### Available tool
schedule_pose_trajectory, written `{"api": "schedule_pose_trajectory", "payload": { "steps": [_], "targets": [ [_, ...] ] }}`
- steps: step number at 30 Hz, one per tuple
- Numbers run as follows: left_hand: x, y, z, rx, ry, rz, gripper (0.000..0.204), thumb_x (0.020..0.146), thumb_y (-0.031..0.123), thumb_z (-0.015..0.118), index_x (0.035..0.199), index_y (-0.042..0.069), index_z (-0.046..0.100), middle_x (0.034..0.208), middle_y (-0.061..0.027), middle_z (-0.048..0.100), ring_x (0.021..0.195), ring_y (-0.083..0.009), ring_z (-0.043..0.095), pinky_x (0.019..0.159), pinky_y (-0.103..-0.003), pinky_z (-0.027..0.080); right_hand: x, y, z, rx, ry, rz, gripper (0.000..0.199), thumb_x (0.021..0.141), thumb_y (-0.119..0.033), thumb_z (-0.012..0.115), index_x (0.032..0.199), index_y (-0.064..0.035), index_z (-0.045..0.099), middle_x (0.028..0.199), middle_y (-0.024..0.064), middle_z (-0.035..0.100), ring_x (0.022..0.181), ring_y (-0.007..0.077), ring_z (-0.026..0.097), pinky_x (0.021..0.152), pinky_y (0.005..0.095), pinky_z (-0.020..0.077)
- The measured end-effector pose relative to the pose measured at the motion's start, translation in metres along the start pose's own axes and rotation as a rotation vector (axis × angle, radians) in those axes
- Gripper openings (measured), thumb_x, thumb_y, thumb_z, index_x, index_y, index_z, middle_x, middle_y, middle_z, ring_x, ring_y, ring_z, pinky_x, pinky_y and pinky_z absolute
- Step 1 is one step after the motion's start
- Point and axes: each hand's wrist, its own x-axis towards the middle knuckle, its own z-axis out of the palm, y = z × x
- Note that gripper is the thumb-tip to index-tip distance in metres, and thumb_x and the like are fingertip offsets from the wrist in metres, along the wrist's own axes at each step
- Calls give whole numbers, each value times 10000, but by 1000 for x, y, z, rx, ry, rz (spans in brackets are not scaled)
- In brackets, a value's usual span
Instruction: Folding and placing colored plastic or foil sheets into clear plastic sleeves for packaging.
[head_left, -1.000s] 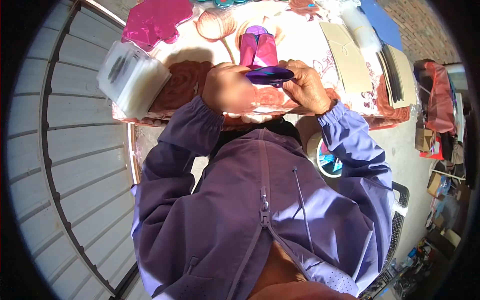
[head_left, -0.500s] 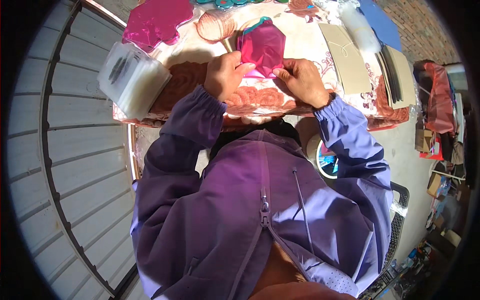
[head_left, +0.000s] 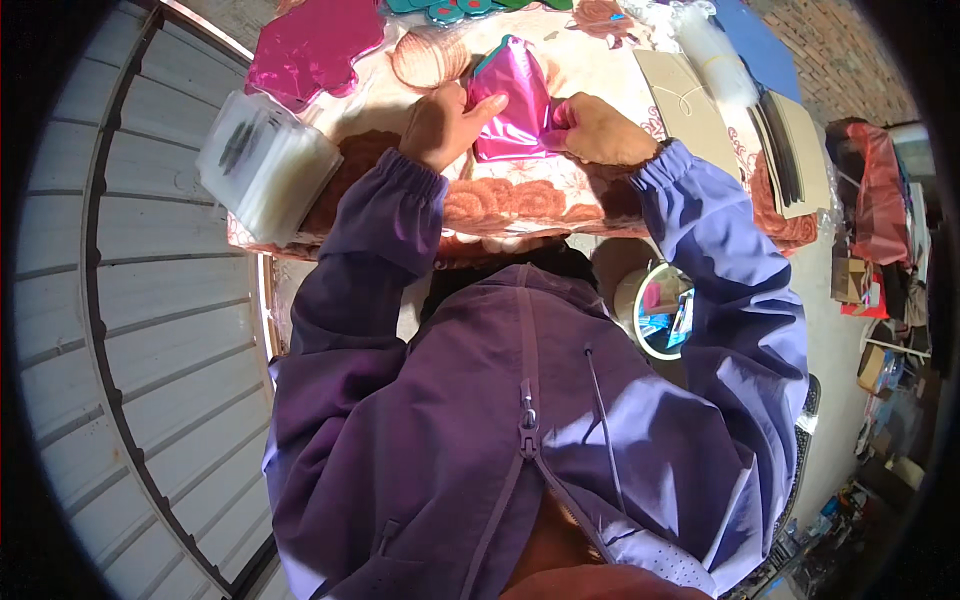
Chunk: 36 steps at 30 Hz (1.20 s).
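In the head view, a shiny pink foil piece (head_left: 512, 110) with a teal upper left edge lies near the middle of the table, creased and catching bright light, narrower at its far end.

The left hand (head_left: 443, 128) is closed on its left edge, thumb over the foil and fingers curled. The right hand (head_left: 606, 132) pinches its near right edge between thumb and bent forefinger.

A floral cloth (head_left: 520, 203) in cream and rust covers the table. At left sits a stack of clear plastic sleeves (head_left: 268, 165), with a magenta foil sheet (head_left: 312, 50) beyond. At right lie a beige board (head_left: 690, 105) and a clear plastic roll (head_left: 718, 58).

Below the table, near right, stands a pale bucket (head_left: 625, 300). A white panelled wall (head_left: 165, 235) fills the left; a brick surface (head_left: 845, 35) shows far right.
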Motion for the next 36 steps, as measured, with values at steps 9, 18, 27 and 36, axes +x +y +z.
{"api": "schedule_pose_trajectory", "payload": {
  "steps": [9, 18, 27, 36],
  "targets": [
    [9, 8, 35, -989, 215, 294, 315, 918, 172, 638, 1167, -17, 590, 1010, -89, 665, 887, -130, 607, 804, -293, 504, 8, 20, 0, 145, -116, -90, 363, 859, -336, 685, 886, 24, 653, 665, 122, 634, 645, 260, 632, 653, 363, 510],
    [-10, 40, 36, -1404, 94, 256, 286, 925, 160, 637, 1161, 4, 601, 1077, -33, 639, 959, -120, 580, 878, -264, 461, -13, -6, 29, 568, 503, -466, 410, 945, -325, 611, 1177, 6, 540, 909, 86, 631, 837, 112, 581, 730, 279, 484],
    [-14, 39, 21, -1143, 362, 226, 318, 915, 274, 663, 1062, -7, 641, 917, -4, 639, 786, -88, 547, 735, -235, 457, -18, -21, 30, 643, 656, -558, 280, 961, -254, 599, 975, 25, 623, 736, -10, 593, 694, 53, 487, 610, 232, 445],
    [-2, 50, 22, -1109, 436, 322, 387, 934, 286, 632, 1104, -60, 605, 944, -28, 631, 789, -85, 536, 705, -237, 455, -13, -13, 20, 934, 566, -485, 275, 980, -224, 569, 1052, 28, 650, 872, -32, 640, 747, 21, 524, 657, 177, 436]
  ]
}}
